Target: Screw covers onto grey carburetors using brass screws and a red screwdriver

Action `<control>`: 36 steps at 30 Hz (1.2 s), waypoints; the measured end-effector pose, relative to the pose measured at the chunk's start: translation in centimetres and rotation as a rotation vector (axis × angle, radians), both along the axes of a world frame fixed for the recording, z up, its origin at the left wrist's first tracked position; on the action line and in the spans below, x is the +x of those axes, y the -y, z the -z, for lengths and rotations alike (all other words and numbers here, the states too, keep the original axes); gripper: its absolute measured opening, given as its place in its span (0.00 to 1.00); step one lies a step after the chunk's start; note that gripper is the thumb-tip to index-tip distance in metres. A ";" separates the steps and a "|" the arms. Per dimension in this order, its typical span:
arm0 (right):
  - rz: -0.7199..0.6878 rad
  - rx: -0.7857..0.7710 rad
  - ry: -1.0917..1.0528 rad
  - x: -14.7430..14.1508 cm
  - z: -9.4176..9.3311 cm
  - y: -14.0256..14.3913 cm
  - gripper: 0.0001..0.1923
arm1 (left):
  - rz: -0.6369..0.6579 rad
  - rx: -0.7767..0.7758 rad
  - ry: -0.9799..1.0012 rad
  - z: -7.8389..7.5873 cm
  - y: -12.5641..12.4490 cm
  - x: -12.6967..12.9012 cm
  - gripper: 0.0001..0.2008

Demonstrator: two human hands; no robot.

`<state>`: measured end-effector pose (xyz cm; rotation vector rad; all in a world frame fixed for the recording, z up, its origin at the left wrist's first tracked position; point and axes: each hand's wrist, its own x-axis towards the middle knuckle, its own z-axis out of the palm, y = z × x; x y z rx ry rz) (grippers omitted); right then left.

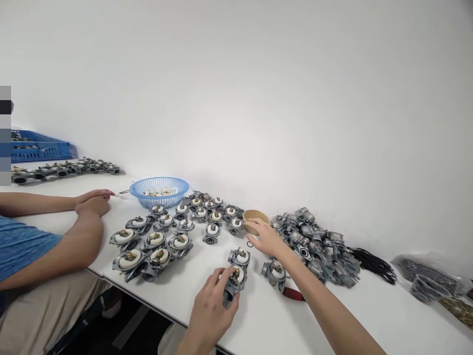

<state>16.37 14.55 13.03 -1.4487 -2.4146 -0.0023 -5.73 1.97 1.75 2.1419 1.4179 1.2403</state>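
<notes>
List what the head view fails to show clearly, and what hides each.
In the head view:
Tan round bowl: its inside bottom, mostly behind the right hand and near wall.
Whether the right hand holds anything: detail too small.
Grey metal part with white ring: its left side, under the left hand.
Blue rectangular plastic crate: left end, behind the pixelated block.
Clear plastic bag: dark pieces inside, too small to identify.

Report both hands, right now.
Left hand: closed on a white-ringed metal part.
Right hand: at the tan bowl; whether it is open or holding anything cannot be told.
</notes>
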 end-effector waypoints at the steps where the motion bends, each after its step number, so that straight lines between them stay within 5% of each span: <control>1: -0.008 -0.030 0.037 -0.9 -0.1 -1.6 0.28 | 0.027 -0.014 0.011 -0.2 -0.1 -0.3 0.25; 4: -0.046 -0.126 0.158 -2.8 -0.1 -5.5 0.42 | 0.179 -0.092 0.014 -1.0 -0.3 -1.7 0.29; 7: -0.070 -0.183 0.251 -4.0 -0.2 -7.5 0.46 | 0.300 -0.186 0.022 -1.8 -0.5 -3.1 0.33; 16: 0.093 -0.141 0.227 -6.3 0.1 -7.4 0.26 | 0.389 -0.273 0.082 -1.6 -1.4 -4.0 0.35; 22: 0.338 -0.125 0.151 -8.8 1.3 -7.3 0.32 | 0.420 -0.285 0.087 -2.3 -1.5 -4.1 0.37; 27: 0.440 -0.154 0.076 -9.6 1.9 -7.7 0.19 | 0.421 -0.288 0.094 -2.4 -1.5 -4.1 0.38; 31: 0.423 -0.179 -0.054 -8.8 0.8 -7.5 0.15 | 0.422 -0.287 0.110 -2.1 -1.8 -4.3 0.37; 36: 0.335 -0.112 -0.199 -5.8 -3.2 -5.0 0.18 | 0.415 -0.274 0.137 -1.9 -2.0 -4.4 0.34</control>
